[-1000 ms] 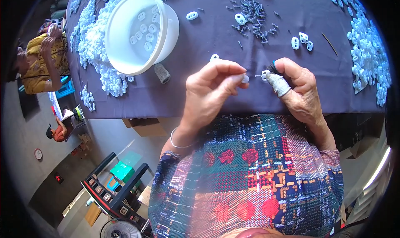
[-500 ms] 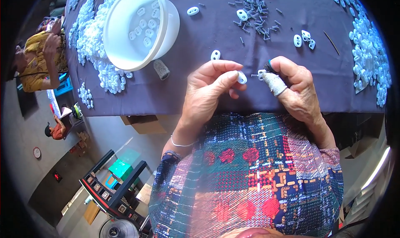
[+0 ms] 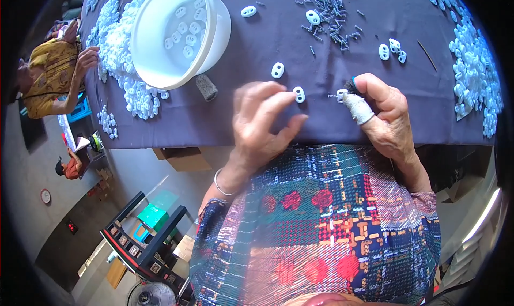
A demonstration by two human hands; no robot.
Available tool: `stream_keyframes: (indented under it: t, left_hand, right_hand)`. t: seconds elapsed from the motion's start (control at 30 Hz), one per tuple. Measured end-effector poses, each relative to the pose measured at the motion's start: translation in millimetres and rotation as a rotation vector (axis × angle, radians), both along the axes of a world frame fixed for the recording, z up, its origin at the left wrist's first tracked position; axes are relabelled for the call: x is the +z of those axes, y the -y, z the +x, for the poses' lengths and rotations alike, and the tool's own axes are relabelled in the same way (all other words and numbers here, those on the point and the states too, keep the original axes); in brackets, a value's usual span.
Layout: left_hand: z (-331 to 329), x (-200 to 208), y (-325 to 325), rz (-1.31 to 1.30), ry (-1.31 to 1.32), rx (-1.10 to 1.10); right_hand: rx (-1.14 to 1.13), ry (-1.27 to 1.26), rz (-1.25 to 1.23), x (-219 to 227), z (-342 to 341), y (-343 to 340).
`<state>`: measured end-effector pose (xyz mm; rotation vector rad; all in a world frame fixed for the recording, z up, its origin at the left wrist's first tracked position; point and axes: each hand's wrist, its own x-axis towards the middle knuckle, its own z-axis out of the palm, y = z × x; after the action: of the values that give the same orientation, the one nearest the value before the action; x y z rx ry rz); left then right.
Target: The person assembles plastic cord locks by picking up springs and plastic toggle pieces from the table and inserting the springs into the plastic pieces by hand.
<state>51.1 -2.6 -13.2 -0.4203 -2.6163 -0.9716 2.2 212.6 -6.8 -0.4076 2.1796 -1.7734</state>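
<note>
Centre: left hand point(image 3: 262, 113) splayed by white oval point(image 3: 300, 95); right of centre: right hand point(image 3: 383, 108) pinches small piece point(image 3: 340, 95), presumably to expose spring point(image 3: 332, 96).

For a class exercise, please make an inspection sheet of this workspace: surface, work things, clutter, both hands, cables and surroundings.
Surface: dark tablecloth, lightly creased.
Work things: white pieces heaped at left and right; more inside a white tub; loose springs at the top centre.
Clutter: thin stick at right; grey lump below the tub.
Left hand: blurred, thumb and fingers apart, a fingertip at the edge of an oval piece; contact unclear.
Right hand: thumb wrapped, pinching a small piece with a spring sticking out.
Cables: none made out for certain.
Surroundings: fan, green box, cardboard box, person in yellow.
</note>
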Motion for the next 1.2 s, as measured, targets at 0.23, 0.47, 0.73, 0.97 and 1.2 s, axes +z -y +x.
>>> stream_keyframes:
  t: [0.23, 0.47, 0.73, 0.97, 1.2]
  left_hand:
    - [-3, 5, -10, -0.108, 0.153, 0.176]
    - [-4, 7, -17, 0.129, 0.246, 0.127]
    - [-2, 21, -15, 1.153, 0.875, 0.269]
    - [2, 18, -13, 1.176, 0.883, 0.224]
    - [1, 20, -14, 1.104, 0.920, 0.234]
  right_hand:
    - [0.044, -0.036, 0.021, 2, -1, 2]
    - [0.048, 0.000, 0.012, 0, 1, 3]
    - [0.072, -0.008, 0.024, 5, 0, 8]
    - [0.134, -0.012, -0.013, 6, -1, 11]
    - [0.159, -0.016, -0.021, 2, -1, 13]
